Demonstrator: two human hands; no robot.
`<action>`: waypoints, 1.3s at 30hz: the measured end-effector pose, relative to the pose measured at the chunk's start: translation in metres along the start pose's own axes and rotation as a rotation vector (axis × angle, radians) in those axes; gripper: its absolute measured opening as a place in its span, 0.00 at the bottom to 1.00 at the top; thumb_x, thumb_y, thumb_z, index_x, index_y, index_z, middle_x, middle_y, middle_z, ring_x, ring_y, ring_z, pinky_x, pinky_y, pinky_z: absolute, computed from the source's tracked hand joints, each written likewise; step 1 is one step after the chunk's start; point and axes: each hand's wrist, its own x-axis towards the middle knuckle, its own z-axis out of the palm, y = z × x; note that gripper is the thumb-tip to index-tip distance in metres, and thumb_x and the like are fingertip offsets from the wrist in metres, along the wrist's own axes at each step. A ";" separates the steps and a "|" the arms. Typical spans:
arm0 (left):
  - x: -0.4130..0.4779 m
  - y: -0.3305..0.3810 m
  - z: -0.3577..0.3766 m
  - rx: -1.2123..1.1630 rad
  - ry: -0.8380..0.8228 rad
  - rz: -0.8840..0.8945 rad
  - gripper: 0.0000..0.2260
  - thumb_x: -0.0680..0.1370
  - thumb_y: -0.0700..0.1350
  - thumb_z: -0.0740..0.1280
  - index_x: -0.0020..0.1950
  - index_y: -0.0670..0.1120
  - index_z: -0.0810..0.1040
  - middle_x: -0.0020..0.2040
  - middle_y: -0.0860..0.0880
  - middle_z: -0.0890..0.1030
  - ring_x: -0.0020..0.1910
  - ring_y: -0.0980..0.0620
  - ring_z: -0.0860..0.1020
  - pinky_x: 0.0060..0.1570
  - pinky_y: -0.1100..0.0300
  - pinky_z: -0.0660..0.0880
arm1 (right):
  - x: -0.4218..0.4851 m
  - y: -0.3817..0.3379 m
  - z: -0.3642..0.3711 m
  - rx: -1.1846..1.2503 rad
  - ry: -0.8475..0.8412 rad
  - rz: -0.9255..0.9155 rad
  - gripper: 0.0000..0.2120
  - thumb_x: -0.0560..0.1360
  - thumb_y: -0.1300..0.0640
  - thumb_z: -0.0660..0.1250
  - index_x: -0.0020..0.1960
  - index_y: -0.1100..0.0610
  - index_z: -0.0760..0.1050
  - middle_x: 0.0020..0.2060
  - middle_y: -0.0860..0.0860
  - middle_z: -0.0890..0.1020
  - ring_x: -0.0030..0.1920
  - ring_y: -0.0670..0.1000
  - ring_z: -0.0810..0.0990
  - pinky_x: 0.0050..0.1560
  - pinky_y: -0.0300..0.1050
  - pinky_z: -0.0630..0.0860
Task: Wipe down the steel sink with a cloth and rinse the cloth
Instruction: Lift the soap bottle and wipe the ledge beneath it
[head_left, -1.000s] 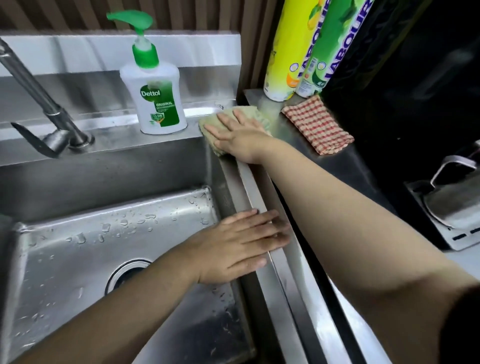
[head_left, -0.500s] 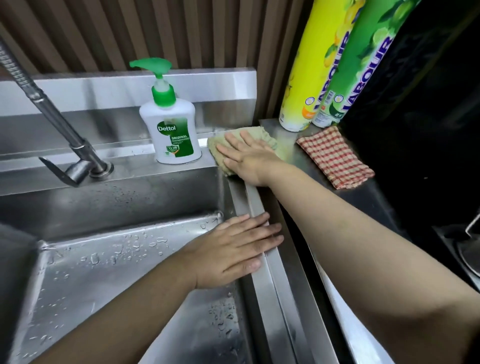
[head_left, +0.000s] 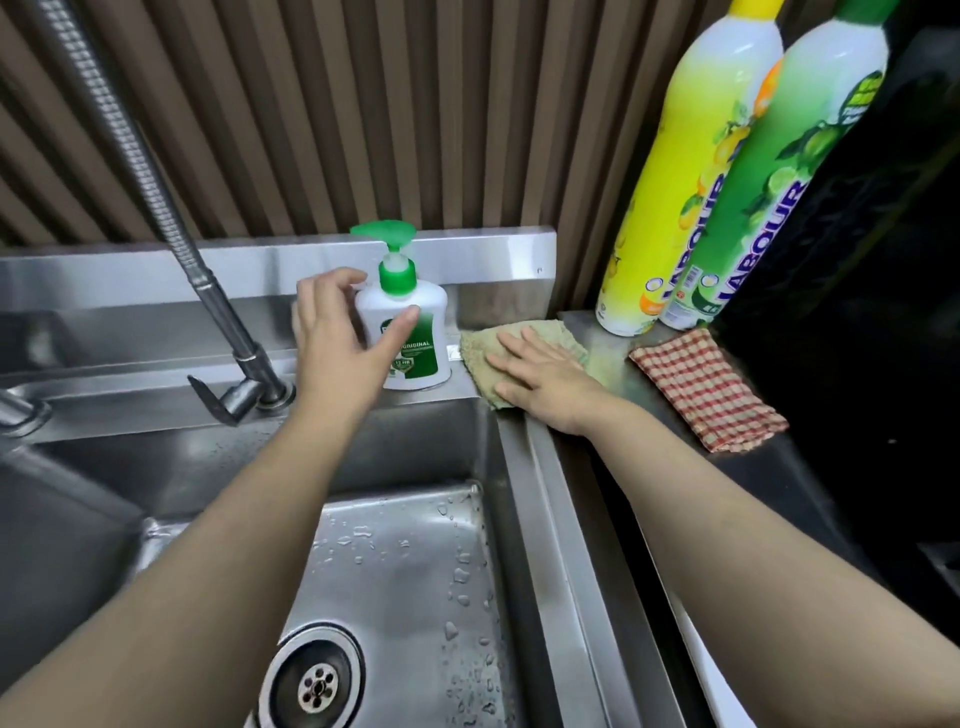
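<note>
The steel sink (head_left: 524, 499) fills the lower view, its wet basin dotted with drops around the drain (head_left: 318, 685). My right hand (head_left: 540, 382) lies flat, fingers spread, pressing a beige-green cloth (head_left: 535, 335) onto the sink's back right corner ledge. My left hand (head_left: 343, 343) reaches over the basin to the white and green soap pump bottle (head_left: 415, 332) on the back ledge. Its thumb and fingers curl around the bottle's left side and front.
A steel tap (head_left: 228, 343) with a flexible hose rises at the back left. Two tall spray cans, yellow (head_left: 675, 182) and green (head_left: 763, 208), stand at the back right. A red checked cloth (head_left: 706, 389) lies on the dark counter beside them.
My left hand has left the sink's right rim and moved up to the soap bottle. My right hand stays on the cloth at the corner. The view has tilted upward.
</note>
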 end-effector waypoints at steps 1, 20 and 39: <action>0.006 -0.001 0.003 -0.019 -0.004 -0.019 0.26 0.70 0.56 0.70 0.62 0.46 0.68 0.57 0.49 0.66 0.58 0.49 0.69 0.62 0.49 0.68 | 0.000 0.000 -0.002 -0.004 -0.006 -0.006 0.25 0.81 0.46 0.53 0.76 0.47 0.53 0.77 0.45 0.48 0.76 0.48 0.41 0.74 0.47 0.39; -0.060 -0.021 -0.082 -0.386 0.049 -0.334 0.25 0.62 0.47 0.75 0.55 0.53 0.67 0.46 0.55 0.78 0.37 0.65 0.78 0.35 0.67 0.74 | 0.021 -0.098 0.044 -0.191 0.104 0.196 0.25 0.81 0.47 0.38 0.76 0.49 0.37 0.76 0.49 0.37 0.75 0.56 0.34 0.73 0.60 0.36; -0.122 -0.037 -0.108 -0.440 0.059 -0.398 0.23 0.59 0.44 0.76 0.49 0.58 0.71 0.41 0.61 0.80 0.37 0.64 0.77 0.36 0.71 0.74 | 0.040 -0.125 0.041 -0.001 -0.109 -0.362 0.20 0.81 0.45 0.50 0.73 0.39 0.58 0.75 0.38 0.54 0.75 0.44 0.46 0.73 0.49 0.39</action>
